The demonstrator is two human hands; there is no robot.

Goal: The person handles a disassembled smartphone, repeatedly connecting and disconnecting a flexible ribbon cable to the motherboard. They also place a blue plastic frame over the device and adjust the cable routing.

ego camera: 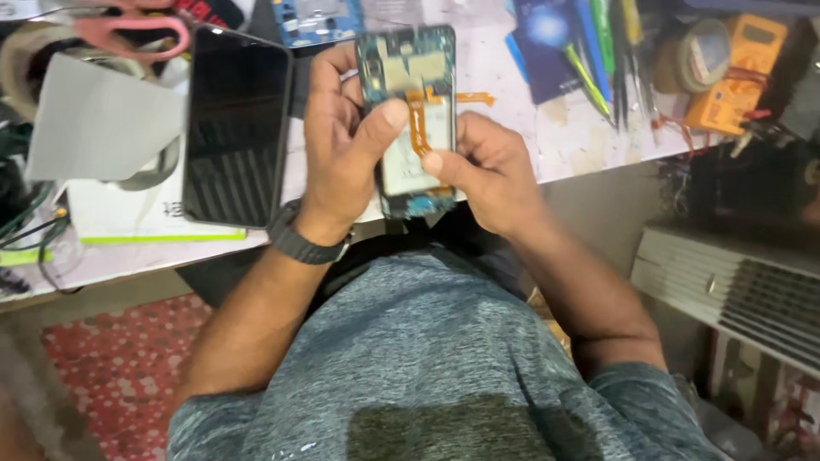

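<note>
While we look down from the head camera, our left hand (342, 149) wraps around the opened phone body (410, 119) from its left side, thumb pressed on the orange ribbon cable (418, 128) near the middle of the board. Our right hand (487, 171) closes on the lower right of the same phone, thumb tip resting on the cable's lower run. The phone is held in the air just above the near edge of the table (581, 145), upright, and touches nothing else. To do this well, we judge that the left grip should carry the frame steady while the thumbs work lightly, since such a thin cable creases or tears easily. Beside the left wrist, a dark screen panel (235, 128) lies flat near the table's near edge; tweezers and tools (611, 60) sit toward the far right corner, beside a yellow meter (735, 72)
</note>
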